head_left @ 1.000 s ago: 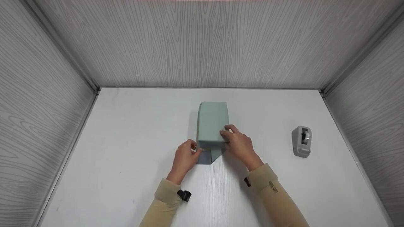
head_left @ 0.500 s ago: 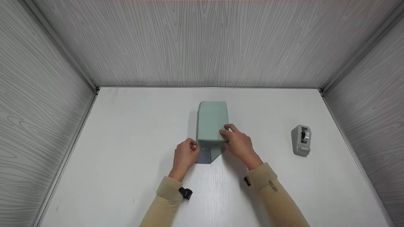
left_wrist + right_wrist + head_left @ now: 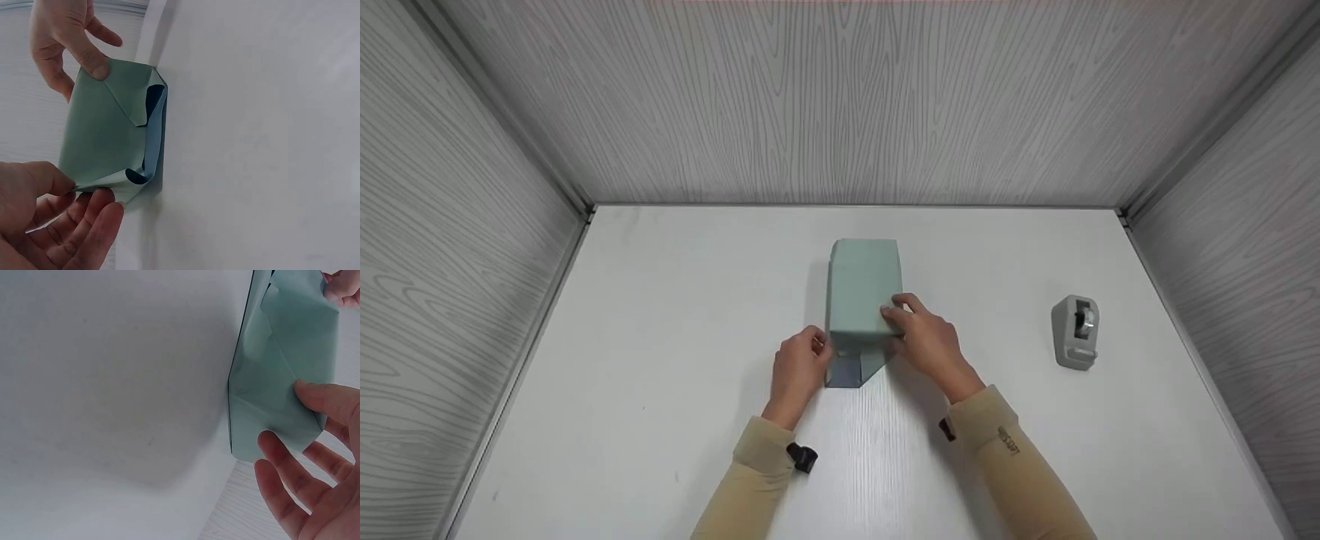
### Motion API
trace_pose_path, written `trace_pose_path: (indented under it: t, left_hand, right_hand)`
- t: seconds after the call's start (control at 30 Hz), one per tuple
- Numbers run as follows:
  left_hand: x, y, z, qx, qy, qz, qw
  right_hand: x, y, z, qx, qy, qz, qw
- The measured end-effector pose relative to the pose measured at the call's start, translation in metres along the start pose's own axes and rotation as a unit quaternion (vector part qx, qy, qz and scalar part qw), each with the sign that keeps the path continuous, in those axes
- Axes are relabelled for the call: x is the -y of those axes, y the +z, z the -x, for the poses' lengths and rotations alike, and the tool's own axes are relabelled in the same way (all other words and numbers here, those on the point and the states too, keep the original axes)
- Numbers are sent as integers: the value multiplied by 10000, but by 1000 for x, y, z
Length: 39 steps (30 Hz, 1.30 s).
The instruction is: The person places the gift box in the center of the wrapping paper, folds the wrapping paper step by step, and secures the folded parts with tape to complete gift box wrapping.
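A box wrapped in pale green paper [image 3: 865, 289] lies on the white table, its near end facing the person. At that end the paper is partly folded, with slanted creases and a bluish inner side [image 3: 153, 135] showing along a loose lower flap. The left hand [image 3: 801, 367] pinches a fold of paper at the near left corner between thumb and fingers. On the near right corner, the right hand [image 3: 928, 345] grips the box. Its thumb [image 3: 323, 396] presses the folded end, while other fingers lie along the side and top. What is inside the paper is hidden.
A grey tape dispenser [image 3: 1076, 332] with a roll of clear tape stands on the table [image 3: 645, 337] to the right. Grey wood-grain panels [image 3: 840, 105] enclose the table at the back and both sides.
The left hand has shifted slightly away from the person and its fingers have drawn closer on the paper at the corner. The right hand keeps its grip; the box stays in place.
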<state>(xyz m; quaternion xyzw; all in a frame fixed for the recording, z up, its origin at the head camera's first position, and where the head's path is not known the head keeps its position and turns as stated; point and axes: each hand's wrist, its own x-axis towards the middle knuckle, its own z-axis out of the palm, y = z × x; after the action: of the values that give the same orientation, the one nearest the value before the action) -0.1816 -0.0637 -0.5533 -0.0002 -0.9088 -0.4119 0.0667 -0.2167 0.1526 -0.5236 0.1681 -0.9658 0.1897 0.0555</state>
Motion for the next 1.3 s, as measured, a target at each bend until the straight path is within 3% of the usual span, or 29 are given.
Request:
trace_pose_path:
  t: [0.3,1.17,1.3]
  left_hand:
    - [1,3,8,-206,-43,7,9998]
    - [6,4,18,-79,296,17,9995]
    - [5,3,20,-64,229,-84,9997]
  right_hand:
    - [-1,0,-1,-26,-37,34,10000]
    - [-1,2,0,-8,37,-16,10000]
    - [-1,3,1,28,19,-9,10000]
